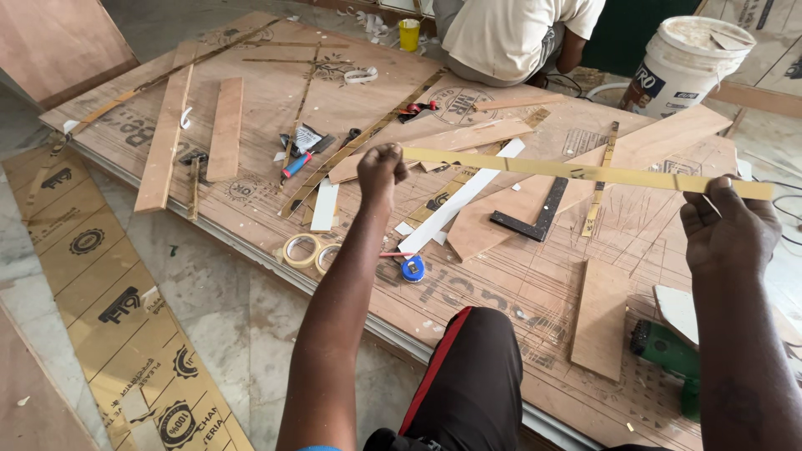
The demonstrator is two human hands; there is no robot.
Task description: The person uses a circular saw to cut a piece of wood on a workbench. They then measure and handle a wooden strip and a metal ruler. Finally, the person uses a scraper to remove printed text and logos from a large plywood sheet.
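Note:
I hold a long thin yellow strip [585, 173] stretched level between both hands, above a big plywood sheet [267, 92] lying on the floor. My left hand [381, 169] is closed in a fist on the strip's left end. My right hand [727, 224] pinches the strip near its right end with fingers and thumb. Below the strip lie a black try square [535, 219], a white strip [455, 209] and several wooden offcuts [599, 317].
Rolls of tape [302, 249] and a blue tape measure [413, 268] sit near the sheet's front edge. A green power tool [668, 351] lies at right. Another person in a pale shirt [505, 38] sits at the back beside a white bucket [685, 63]. A yellow cup [408, 34] stands behind.

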